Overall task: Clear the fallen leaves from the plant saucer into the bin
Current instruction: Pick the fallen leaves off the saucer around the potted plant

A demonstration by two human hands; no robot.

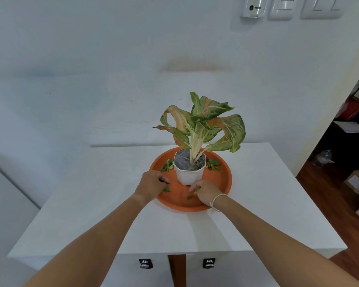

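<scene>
An orange round saucer [220, 183] lies on a white table, with a white pot [188, 175] holding a variegated plant [203, 125] in its middle. Small green fallen leaves lie in the saucer: a cluster left of the pot [167, 165], a cluster right of it [213, 164], and loose ones at the front [189, 197]. My left hand [151, 183] is over the saucer's left front rim, fingers curled and pinching a green leaf [166, 183]. My right hand [205, 193] is at the saucer's front, fingertips pinching a leaf [196, 190]. No bin is in view.
The white table [95, 204] stands against a white wall, with two drawer handles [146, 263] below its front edge. On the right an open doorway [344, 154] shows a wooden floor and cluttered dark shelves. Wall switches [280, 7] sit high up.
</scene>
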